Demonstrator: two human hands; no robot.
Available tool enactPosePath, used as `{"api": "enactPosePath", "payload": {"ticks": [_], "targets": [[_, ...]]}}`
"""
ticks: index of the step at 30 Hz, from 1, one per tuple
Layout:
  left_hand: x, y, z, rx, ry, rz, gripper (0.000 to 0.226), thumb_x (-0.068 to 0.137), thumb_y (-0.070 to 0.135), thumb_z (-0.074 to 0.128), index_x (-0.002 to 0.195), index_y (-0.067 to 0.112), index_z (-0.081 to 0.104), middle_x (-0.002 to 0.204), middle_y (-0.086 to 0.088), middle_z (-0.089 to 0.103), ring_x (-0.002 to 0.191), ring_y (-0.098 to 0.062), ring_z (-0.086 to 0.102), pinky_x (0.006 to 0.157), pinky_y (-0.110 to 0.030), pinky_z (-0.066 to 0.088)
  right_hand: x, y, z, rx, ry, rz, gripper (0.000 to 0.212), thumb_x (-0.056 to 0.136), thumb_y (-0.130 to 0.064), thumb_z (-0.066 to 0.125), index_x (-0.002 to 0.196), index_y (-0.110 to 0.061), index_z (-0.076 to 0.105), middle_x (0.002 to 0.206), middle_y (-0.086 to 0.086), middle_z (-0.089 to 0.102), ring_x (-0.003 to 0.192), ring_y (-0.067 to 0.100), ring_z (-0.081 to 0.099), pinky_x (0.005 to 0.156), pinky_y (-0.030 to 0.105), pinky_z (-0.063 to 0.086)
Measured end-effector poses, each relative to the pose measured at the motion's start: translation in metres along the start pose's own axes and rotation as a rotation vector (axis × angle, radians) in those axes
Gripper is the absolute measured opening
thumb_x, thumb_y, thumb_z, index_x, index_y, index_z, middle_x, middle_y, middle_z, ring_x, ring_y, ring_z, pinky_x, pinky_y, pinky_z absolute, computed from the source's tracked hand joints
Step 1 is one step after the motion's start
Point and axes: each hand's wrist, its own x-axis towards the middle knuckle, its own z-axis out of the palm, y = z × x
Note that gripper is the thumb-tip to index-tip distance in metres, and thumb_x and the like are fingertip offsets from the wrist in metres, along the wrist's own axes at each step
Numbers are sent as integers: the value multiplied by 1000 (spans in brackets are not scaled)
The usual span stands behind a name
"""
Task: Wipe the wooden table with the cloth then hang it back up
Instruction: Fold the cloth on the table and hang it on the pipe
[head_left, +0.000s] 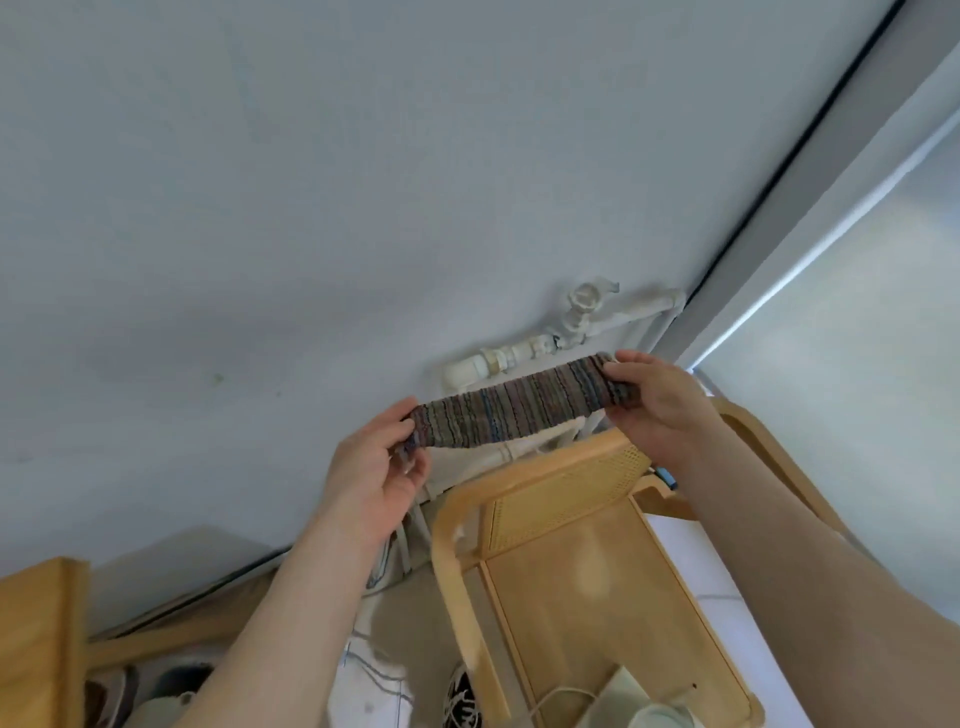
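Above the chair (519, 480), in front of the white pipes (519, 356), the striped cloth (514, 410) is stretched between both hands; the left hand (374, 473) and right hand (660, 405) each have fingers clamped on an end; it looks soft, light and limp, so holding both ends suits it; its hanging place is possibly the pipes.

Soft daylight is entering from the window (872, 389) at right and glaring along its frame, while wide-angle distortion is bending the edges and the lower corners are blurring.

The striped grey-brown cloth (511, 410) is pulled taut into a narrow band. Its 2 ends are held aloft, right end higher.
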Motion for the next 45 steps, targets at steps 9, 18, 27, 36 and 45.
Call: {"api": "enactPosePath", "payload": {"ticks": [9,18,27,36,45], "targets": [[97,25,57,-76,87,37,29,91,-5,48,108,5,69,98,-14,59,78,-15,50,60,-21,48,134,-14,54,46,14,45,26,89,13,46,85,-11,52,90,11,55,79,21,55,65,30,49],[160,6,66,1,144,89,33,91,-5,47,111,10,68,103,-13,65,81,-17,53,60,-23,45,213,12,63,-311,177,-111,29,81,10,47,77,-18,54,76,3,53,75,19,48,67,32,42],[198,-43,51,617,276,182,36,87,-4,45,99,24,64,110,-11,62,75,-20,58,59,-29,49,221,55,31,-1177,198,-361,35,85,2,44,112,-13,61,112,9,60,98,27,53,79,35,44],[200,-54,54,1749,139,876,48,90,28,53,137,27,45,139,-1,43,127,-22,36,93,-40,45,210,97,45,-1757,-260,-650,61,88,-20,52,146,-17,33,151,6,31,140,27,24,109,42,35],[211,-45,56,1932,107,819,57,92,32,47,145,29,28,148,2,32,130,-21,29,99,-38,36,216,88,55,-1723,-266,-615,56,94,-21,47,148,-22,32,156,-3,28,146,18,16,117,41,26]]}}
